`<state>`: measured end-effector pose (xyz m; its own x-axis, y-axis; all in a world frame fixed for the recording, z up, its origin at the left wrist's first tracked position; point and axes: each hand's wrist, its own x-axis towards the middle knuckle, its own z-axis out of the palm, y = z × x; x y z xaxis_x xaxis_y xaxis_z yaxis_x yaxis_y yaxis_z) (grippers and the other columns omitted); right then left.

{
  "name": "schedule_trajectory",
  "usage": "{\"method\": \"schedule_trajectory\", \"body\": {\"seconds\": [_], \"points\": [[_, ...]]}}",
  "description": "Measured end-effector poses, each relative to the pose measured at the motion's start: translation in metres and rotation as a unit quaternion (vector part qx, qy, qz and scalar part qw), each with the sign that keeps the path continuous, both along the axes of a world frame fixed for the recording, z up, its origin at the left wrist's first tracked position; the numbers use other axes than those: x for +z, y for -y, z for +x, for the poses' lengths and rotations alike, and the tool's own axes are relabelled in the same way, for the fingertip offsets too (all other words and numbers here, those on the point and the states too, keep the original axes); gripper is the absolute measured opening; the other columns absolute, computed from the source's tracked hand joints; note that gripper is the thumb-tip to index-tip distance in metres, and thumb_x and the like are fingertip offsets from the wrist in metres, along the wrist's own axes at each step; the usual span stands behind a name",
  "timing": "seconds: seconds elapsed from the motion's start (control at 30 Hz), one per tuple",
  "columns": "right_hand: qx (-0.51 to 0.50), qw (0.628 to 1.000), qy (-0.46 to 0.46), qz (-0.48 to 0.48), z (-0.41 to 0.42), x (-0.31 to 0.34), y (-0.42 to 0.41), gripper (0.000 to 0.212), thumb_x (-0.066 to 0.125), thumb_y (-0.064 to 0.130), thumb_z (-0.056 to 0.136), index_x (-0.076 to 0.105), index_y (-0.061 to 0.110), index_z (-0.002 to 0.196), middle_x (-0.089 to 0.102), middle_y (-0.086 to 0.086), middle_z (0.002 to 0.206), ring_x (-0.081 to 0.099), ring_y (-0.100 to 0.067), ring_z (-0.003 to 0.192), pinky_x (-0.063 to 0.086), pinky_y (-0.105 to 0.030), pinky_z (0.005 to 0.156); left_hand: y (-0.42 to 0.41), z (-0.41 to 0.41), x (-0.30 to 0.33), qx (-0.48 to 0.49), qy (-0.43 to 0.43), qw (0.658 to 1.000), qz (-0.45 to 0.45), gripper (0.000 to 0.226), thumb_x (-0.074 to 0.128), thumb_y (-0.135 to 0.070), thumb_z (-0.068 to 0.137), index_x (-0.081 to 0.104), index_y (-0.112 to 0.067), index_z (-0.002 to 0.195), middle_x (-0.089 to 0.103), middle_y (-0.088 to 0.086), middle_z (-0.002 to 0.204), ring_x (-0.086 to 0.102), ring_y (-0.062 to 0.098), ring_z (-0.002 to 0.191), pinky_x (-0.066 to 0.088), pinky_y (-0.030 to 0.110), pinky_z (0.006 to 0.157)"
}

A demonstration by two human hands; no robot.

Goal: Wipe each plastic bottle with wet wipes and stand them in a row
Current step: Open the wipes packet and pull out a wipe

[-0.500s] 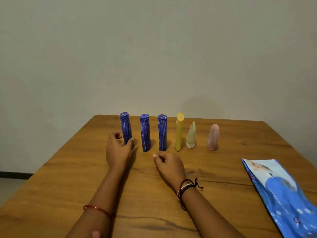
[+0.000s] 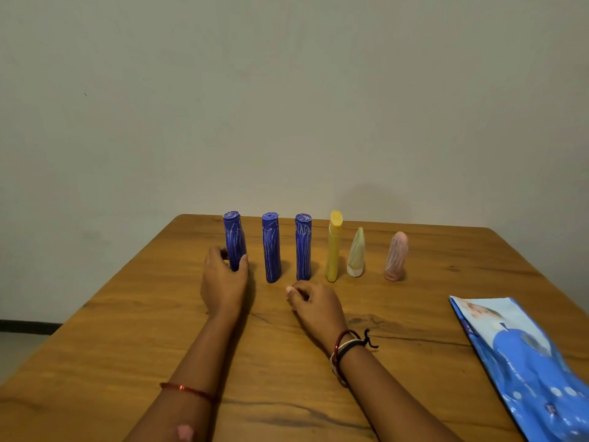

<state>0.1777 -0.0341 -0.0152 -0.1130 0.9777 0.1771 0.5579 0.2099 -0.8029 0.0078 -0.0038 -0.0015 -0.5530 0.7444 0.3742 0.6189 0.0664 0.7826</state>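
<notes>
Landmark: yellow bottle (image 2: 333, 250), upright on table (image 2: 127, 330), 4th in the row counting from left.
Left hand (image 2: 224, 282): far left of yellow bottle, fingers & thumb curled round the base of blue bottle 1 (image 2: 234, 239), gripping it; thin red band on forearm.
Blue bottle 1: row's left end, 3 places left of yellow; stands w/ a slight lean, base hidden behind the hand.
Blue bottle 2 (image 2: 271, 248): 2 places left of yellow, upright, free of both hands.
Blue bottle 3 (image 2: 302, 247): just left of yellow, upright, small gap btwn them.
Right hand (image 2: 314, 303): in front of yellow bottle, nearer the camera & slightly left, resting on table; fingers curled in. Something pale shows at the fingertips, too small to tell what, so can't tell if it holds anything. Red, white & black bands at wrist.
White bottle (image 2: 356, 253): just right of yellow, shorter, tapered to a point, upright.
Pink bottle (image 2: 396, 256): right of the white one, wider gap; row's right end, upright, rounded top.
Wipes pack (image 2: 522, 362): well right of yellow & nearer the camera, blue, lying flat at table's right edge, apart from bottles & hands.
Wall (image 2: 287, 90): plain, behind the row.
</notes>
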Motion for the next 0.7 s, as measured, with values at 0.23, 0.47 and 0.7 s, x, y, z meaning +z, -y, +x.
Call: {"method": "schedule_trajectory", "body": {"seconds": [0.23,0.47,0.7], "points": [[-0.041,0.998,-0.039,0.008,0.005,0.002,0.014,0.027,0.051,0.036,0.092,0.069,0.018,0.082,0.066,0.001,0.069,0.062,-0.013,0.068,0.053,-0.038,0.071,0.056,0.023,-0.002,-0.033,-0.004,0.999,0.004,0.033,0.066,-0.036,0.085,0.049,-0.023,0.11,0.059,-0.005,0.105,0.055,0.01,0.083,0.052,0.036,0.068],[-0.074,0.997,-0.015,0.033,0.036,-0.002,0.045,0.03,0.05,0.037,0.092,0.068,0.017,0.079,0.065,0.001,0.065,0.061,-0.012,0.065,0.052,-0.039,0.067,0.117,0.071,-0.006,-0.1,-0.022,0.995,0.01,0.032,0.068,-0.04,0.081,0.046,-0.029,0.102,0.058,-0.013,0.095,0.058,0.005,0.078,0.051,0.037,0.065],[-0.092,0.994,0.025,0.062,0.061,-0.002,0.065,0.03,0.05,0.037,0.092,0.068,0.017,0.078,0.065,0.002,0.066,0.06,-0.013,0.064,0.05,-0.039,0.064,0.126,0.095,-0.003,-0.117,-0.018,0.993,0.003,0.053,0.069,-0.043,0.08,0.037,-0.025,0.118,0.056,-0.012,0.089,0.058,0.009,0.079,0.042,0.027,0.059]]}}
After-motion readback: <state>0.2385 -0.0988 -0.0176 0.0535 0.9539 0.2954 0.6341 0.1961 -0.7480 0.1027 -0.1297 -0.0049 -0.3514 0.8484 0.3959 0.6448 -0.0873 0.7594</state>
